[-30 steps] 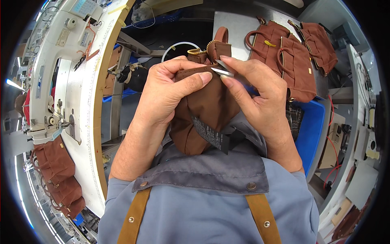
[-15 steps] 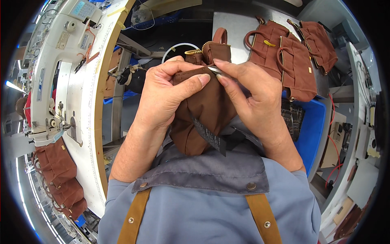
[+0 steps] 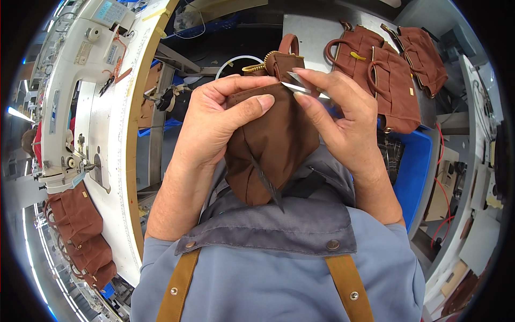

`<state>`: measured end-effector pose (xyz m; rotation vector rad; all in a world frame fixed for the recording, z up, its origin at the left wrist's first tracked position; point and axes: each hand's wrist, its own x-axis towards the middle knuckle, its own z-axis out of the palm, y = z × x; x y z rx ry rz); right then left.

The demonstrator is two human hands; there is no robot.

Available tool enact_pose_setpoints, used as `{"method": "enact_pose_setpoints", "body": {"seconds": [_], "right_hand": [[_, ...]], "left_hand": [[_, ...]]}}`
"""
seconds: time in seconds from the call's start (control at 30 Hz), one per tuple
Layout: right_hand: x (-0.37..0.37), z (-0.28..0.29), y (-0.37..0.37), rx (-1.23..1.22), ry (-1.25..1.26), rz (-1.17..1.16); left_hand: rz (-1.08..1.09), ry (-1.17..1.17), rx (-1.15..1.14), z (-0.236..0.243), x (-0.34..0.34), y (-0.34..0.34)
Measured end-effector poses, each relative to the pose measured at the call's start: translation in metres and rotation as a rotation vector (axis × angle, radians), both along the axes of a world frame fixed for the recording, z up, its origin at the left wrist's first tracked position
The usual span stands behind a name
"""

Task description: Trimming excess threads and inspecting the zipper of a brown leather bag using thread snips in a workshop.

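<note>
Thread snips (image 3: 294, 87) sit pinched in the right hand (image 3: 346, 115), its grip closed around them with thumb and forefinger, and the two blades stand apart with their tips at the upper edge of a brown handbag lining (image 3: 276, 129). That lining hangs between the two hands, in front of the person's grey apron (image 3: 268, 228). The left hand (image 3: 217, 115) has its grip closed on the stitched edge, thumb on the near face. Beyond the edge show the bag's brass zip (image 3: 254, 68) and a rounded handle (image 3: 289, 44); lower down dangles a black label (image 3: 265, 180) (seen nearly edge-on, its face hidden).

Three reddish-brown handbags (image 3: 394, 91) lie on a metal worktop (image 3: 306, 32) at the upper right, near a blue bin (image 3: 418, 161). To the left, a white sewing machine (image 3: 86, 48) stands on a pale worktop (image 3: 117, 145), with more brown bags (image 3: 78, 212) beside its near end.
</note>
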<state>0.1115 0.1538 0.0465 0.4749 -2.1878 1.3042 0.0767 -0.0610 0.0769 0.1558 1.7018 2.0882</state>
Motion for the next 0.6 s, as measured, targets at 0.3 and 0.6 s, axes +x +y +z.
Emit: {"method": "enact_pose_setpoints", "body": {"seconds": [0.3, 0.6], "right_hand": [[0.0007, 0.0003, -0.0019, 0.061, 0.008, 0.003], [0.0021, -0.0035, -0.009, 0.087, 0.077, -0.047]], "left_hand": [[-0.058, 0.042, -0.019, -0.0006, -0.0036, -0.0036], [-0.052, 0.044, -0.003, -0.0024, -0.0011, -0.0042]]}}
